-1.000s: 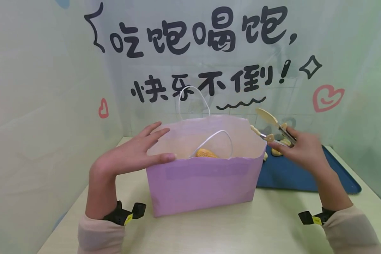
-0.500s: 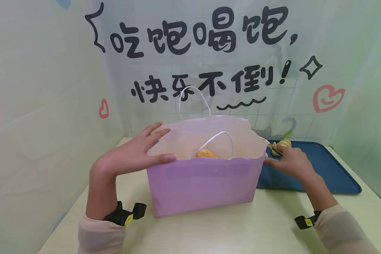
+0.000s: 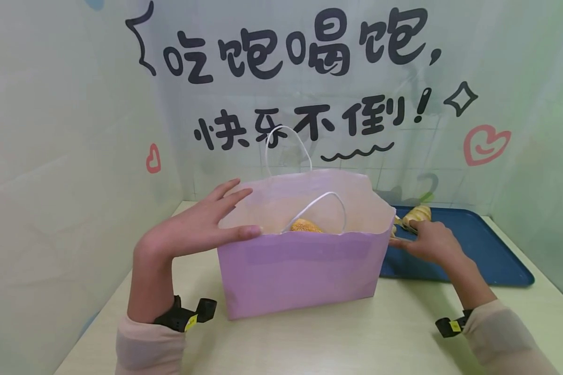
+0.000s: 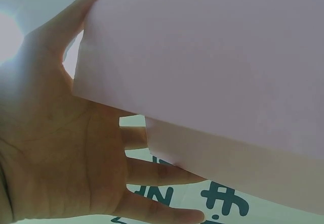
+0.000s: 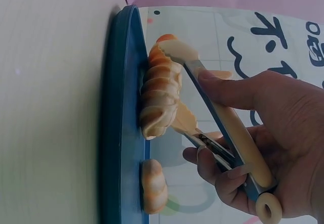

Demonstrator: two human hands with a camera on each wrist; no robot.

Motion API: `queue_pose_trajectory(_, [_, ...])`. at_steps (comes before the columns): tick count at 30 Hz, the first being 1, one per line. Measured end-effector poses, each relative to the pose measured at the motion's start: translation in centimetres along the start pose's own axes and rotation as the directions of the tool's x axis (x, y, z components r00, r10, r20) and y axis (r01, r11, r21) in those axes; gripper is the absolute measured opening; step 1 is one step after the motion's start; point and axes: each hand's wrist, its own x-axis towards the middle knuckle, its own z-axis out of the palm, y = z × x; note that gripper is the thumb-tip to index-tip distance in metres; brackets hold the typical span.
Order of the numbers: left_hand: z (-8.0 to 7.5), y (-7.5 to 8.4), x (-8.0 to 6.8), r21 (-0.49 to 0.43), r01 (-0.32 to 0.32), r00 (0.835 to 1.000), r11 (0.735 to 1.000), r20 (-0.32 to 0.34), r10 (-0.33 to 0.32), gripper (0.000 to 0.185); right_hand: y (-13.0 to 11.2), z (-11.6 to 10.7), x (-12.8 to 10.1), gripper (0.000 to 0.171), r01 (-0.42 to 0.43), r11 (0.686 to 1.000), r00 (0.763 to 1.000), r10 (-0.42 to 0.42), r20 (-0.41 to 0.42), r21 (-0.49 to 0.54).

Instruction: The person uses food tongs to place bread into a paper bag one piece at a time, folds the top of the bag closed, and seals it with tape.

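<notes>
A lilac paper bag (image 3: 302,271) with white handles stands on the table, a sesame-topped bread (image 3: 305,225) showing inside its mouth. My left hand (image 3: 192,229) lies along the bag's left side with fingers straight, the thumb at the front rim and the other fingers near the back panel; the left wrist view shows the palm beside the panel (image 4: 202,57). My right hand (image 3: 431,240) grips a pair of food tongs (image 5: 238,138). Its cream tips sit on either side of a ridged, croissant-like bread (image 5: 161,97) on the blue tray. The bag partly hides the tongs in the head view.
The blue tray (image 3: 478,250) lies right of the bag, its left part hidden behind it. Another bread roll (image 5: 153,186) rests on the tray near the ridged one. A printed curtain (image 3: 281,104) stands behind the pale table (image 3: 319,344).
My right hand has lowered the tongs from above the bag's right edge to the breads on the tray, moving slightly left. My left hand and the bag stay in place.
</notes>
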Motion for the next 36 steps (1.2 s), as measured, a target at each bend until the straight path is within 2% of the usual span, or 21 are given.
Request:
queue_pose_trajectory(14, [0.0,0.0,0.0,-0.002,-0.001,1.0,1.0,0.0,0.001,0.098,0.5,-0.2,0.1,0.095,-0.025,1.0,0.999,0.025,-0.038,-0.004])
queue_pose_trajectory(25, [0.0,0.0,0.1,0.003,-0.005,1.0,1.0,-0.002,0.005,0.097,0.8,-1.4,-0.2,0.087,-0.032,0.999,0.998,0.032,-0.057,0.009])
queue_pose_trajectory(32, [0.0,0.1,0.0,-0.005,-0.006,1.0,1.0,-0.003,0.006,0.097,0.8,-2.9,-0.9,0.104,-0.055,0.997,0.996,0.059,-0.066,0.05])
queue_pose_trajectory(36, [0.0,0.2,0.0,-0.004,-0.002,1.0,1.0,-0.004,0.002,0.097,0.8,-4.0,-1.3,0.102,-0.055,0.995,0.993,0.063,-0.1,0.077])
